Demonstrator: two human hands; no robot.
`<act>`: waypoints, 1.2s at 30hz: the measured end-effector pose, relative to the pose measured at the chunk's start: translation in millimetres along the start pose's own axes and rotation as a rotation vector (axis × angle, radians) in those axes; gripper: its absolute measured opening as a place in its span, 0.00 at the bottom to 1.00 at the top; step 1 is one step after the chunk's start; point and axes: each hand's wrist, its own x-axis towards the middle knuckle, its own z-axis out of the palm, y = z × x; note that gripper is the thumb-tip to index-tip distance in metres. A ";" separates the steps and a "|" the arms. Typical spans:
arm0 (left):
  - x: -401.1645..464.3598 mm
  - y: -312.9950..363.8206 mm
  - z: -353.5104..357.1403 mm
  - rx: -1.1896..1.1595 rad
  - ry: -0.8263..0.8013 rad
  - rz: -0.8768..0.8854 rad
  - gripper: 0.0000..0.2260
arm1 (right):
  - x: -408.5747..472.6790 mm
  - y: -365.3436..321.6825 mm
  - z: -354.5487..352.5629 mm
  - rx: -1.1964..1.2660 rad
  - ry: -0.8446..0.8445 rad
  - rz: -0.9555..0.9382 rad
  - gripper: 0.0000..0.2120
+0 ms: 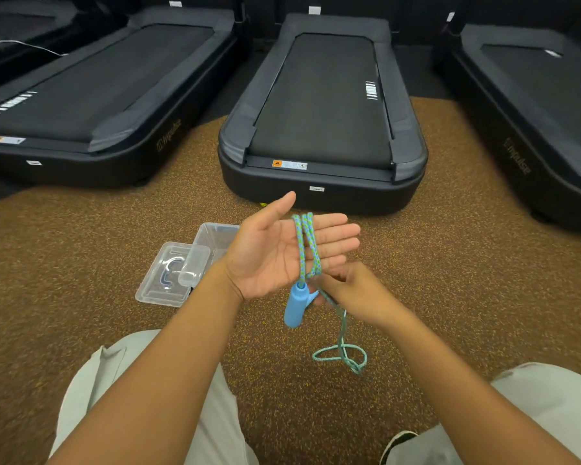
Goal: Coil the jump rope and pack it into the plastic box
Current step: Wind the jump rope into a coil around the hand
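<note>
Item: jump rope (306, 250), blue-green braided cord with a blue handle (296, 305). Two turns lie across the fingers of the left hand (275, 253), which is spread flat, palm up, gripping nothing; the handle hangs just below that palm.

Right hand (353, 290): pinched on the cord just under the left hand, feeding it.

Slack: a loose tangled loop (341, 357) rests on the floor (81, 280), near and to the right. A second handle cannot be made out.

Progress, judged: coiling is early; most winding, and all packing, remain.

Plastic box (215, 236): open, on the floor to the left, beyond the left forearm; its lid (163, 275) lies flat, touching its near side. No rope inside.

Room: clear floor between the knees and to the right. The treadmill (322, 129) edge stands just beyond the hands, limiting far reach.
</note>
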 end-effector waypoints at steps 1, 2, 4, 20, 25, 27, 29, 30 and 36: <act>0.1 1.2 -1.8 -0.010 0.009 0.009 0.39 | -1.1 -1.1 3.0 -0.003 -0.022 -0.006 0.10; -0.1 2.7 -3.3 -0.022 0.015 0.016 0.40 | -2.1 -3.4 5.8 -0.014 -0.047 -0.019 0.09; -0.8 5.1 -4.9 -0.043 0.028 0.028 0.42 | -4.1 -6.9 10.6 -0.082 -0.091 -0.054 0.10; -5.9 14.6 -11.2 -0.082 0.106 0.096 0.46 | -36.0 -55.7 -1.3 -0.449 -0.025 -0.379 0.13; -5.8 12.6 -9.2 -0.069 0.109 0.057 0.46 | -46.6 -77.4 -5.1 -0.515 -0.038 -0.452 0.10; -5.7 11.1 -5.7 -0.064 0.108 0.049 0.46 | -48.6 -87.0 -11.9 -0.548 -0.026 -0.457 0.07; -6.0 9.6 -0.7 -0.029 0.114 0.028 0.46 | -48.7 -95.1 -20.4 -0.578 -0.020 -0.447 0.05; -6.0 8.4 0.7 -0.003 0.125 0.009 0.45 | -48.3 -98.8 -24.7 -0.581 -0.029 -0.439 0.04; -3.3 -5.4 6.2 0.025 0.071 -0.092 0.41 | -38.1 -110.4 -46.4 -0.557 0.019 -0.416 0.03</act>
